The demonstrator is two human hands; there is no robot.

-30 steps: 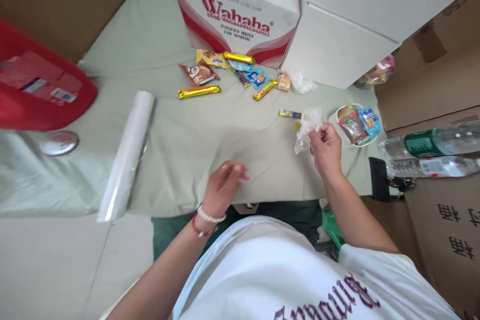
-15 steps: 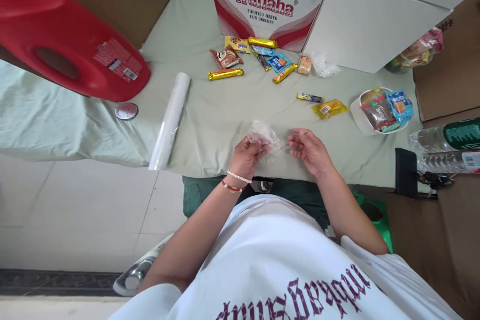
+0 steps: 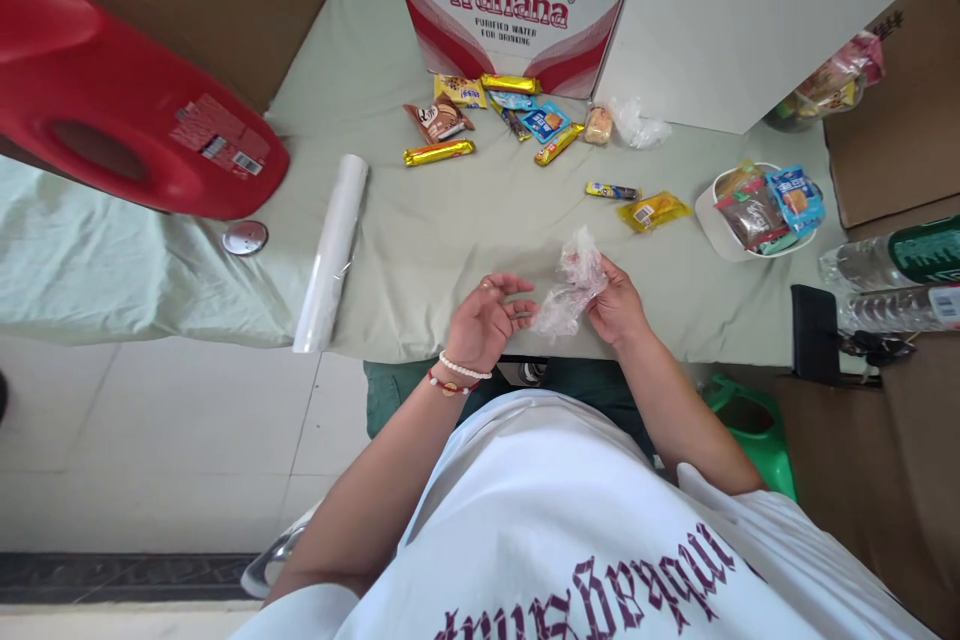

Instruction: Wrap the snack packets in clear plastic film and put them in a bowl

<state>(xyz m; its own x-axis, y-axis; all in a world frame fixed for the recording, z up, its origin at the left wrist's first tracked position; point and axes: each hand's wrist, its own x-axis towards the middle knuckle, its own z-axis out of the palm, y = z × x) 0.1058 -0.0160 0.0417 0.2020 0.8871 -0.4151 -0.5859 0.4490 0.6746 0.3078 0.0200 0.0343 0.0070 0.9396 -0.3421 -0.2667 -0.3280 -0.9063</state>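
Note:
Crumpled clear plastic film [image 3: 568, 292] hangs from my right hand [image 3: 616, 305], whose fingers are pinched on its right side. Just left of the film is my left hand [image 3: 487, 318], open with its fingers apart; its fingertips come close to the film's edge, and I cannot tell if they touch. Both hands are over the front part of the cloth-covered table [image 3: 420, 260]. A roll of clear film [image 3: 332, 255] lies to the left of my left hand. Beyond my right hand lie a yellow snack packet [image 3: 653, 211] and a small wrapped bar [image 3: 613, 191].
Several wrapped snacks [image 3: 439, 118] lie before the Wahaba-style printed carton [image 3: 517, 15], beside a wrapped bun [image 3: 598, 125] and crumpled plastic [image 3: 637, 124]. A white tub [image 3: 709, 220] holds more packets at right, near bottles [image 3: 862, 262]. A red jug [image 3: 217, 135] stands left.
The crumpled film has passed from my left hand to my right hand. My left hand has opened and drawn slightly left. The view has shifted a little.

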